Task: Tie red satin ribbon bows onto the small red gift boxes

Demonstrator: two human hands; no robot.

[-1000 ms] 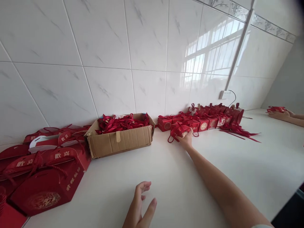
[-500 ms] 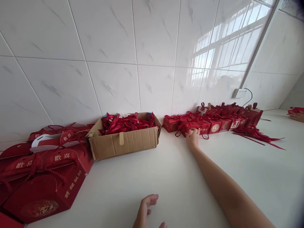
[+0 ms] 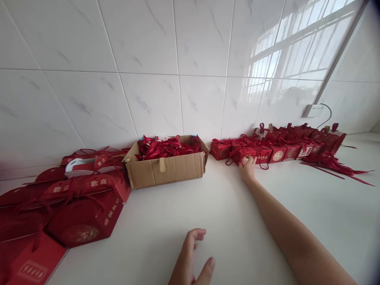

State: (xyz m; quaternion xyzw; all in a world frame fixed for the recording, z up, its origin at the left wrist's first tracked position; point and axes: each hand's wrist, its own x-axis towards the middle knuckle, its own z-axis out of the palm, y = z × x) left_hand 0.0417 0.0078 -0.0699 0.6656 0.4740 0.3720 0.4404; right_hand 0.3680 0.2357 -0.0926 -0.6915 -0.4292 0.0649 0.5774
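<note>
Stretched far forward, my right hand presses its curled fingers against the front of a small red gift box with a gold emblem and ribbon. The box stands at the near left of a row of similar red gift boxes. Part of its face is covered by the fingers. Over the bare counter near the bottom of the view, my left hand is open, thumb and fingers apart, holding nothing.
A cardboard box full of red ribbons stands against the tiled wall. Larger red gift boxes with rope handles crowd the left side. Loose red ribbons lie right of the row. A power socket is on the wall.
The camera view has turned slightly left, so everything sits further right. My left hand has risen a little and its thumb shows more. My right hand stays at the same gift box.
</note>
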